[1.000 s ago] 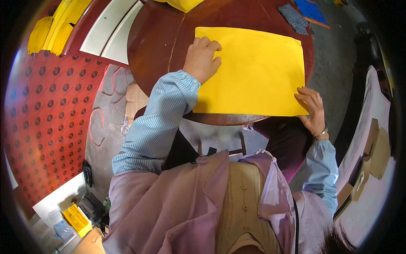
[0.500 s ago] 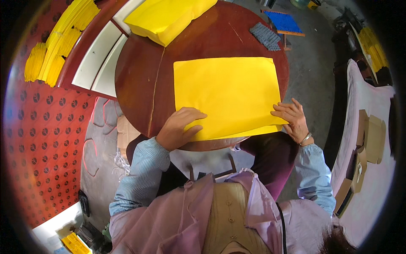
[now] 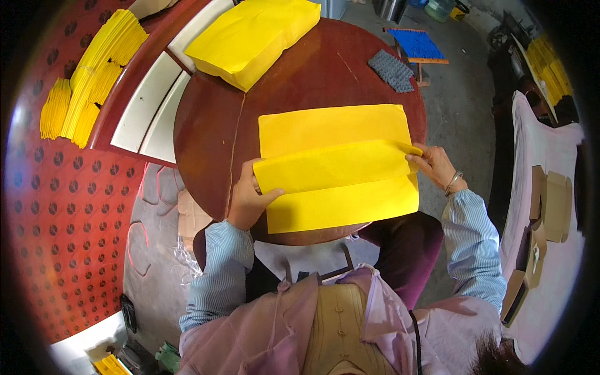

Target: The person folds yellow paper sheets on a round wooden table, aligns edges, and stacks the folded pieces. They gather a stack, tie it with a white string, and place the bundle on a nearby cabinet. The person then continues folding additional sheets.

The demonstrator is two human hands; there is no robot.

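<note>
A yellow sheet (image 3: 334,125), soft like felt or thick paper, lies on the round dark-red table in front of me. Across its middle a band of it stands raised as a fold (image 3: 337,164), with flat yellow parts on the far and near sides. My left hand (image 3: 247,197) grips the left end of this fold, thumb on top and fingers partly hidden behind it. At the fold's right end, my right hand (image 3: 435,167) pinches the corner between thumb and fingers.
On the table (image 3: 203,144), a thick yellow stack (image 3: 253,40) stands at the far left and a grey knitted pad (image 3: 392,70) lies far right. Beyond is a blue-topped stool (image 3: 417,44). Yellow bundles (image 3: 94,75) rest at left; opened cardboard boxes (image 3: 553,206) at right.
Both hands have lifted part of the flat sheet into a raised fold. My right hand now pinches its corner, and my left has closed on the other end.
</note>
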